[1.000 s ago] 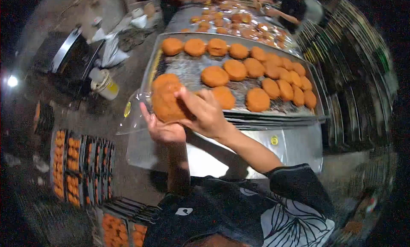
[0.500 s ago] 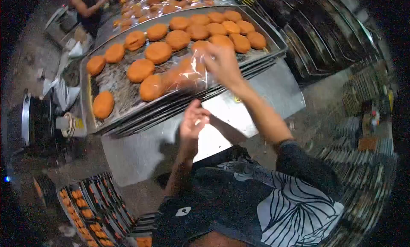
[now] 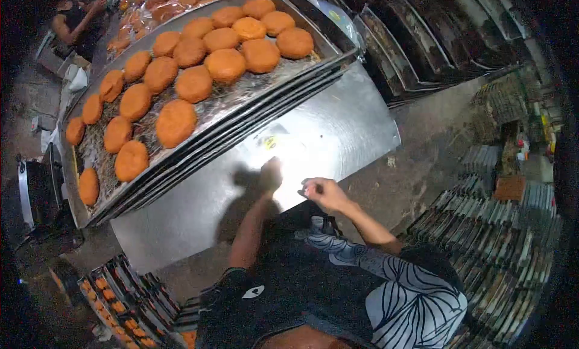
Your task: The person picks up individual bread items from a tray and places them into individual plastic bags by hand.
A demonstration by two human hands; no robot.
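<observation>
Just above the left hand (image 3: 270,175), an unreadable yellow sticker (image 3: 271,143).

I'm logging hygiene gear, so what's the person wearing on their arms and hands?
The left hand and right hand are bare; no gloves or watch show. Forearms are uncovered. The black short-sleeved top has a white panel with black curved lines.

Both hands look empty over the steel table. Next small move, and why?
Likely reach the left hand to the nearest bun on the top tray. It and the right hand hover over the steel table, seemingly empty; the buns lie just beyond.
</observation>
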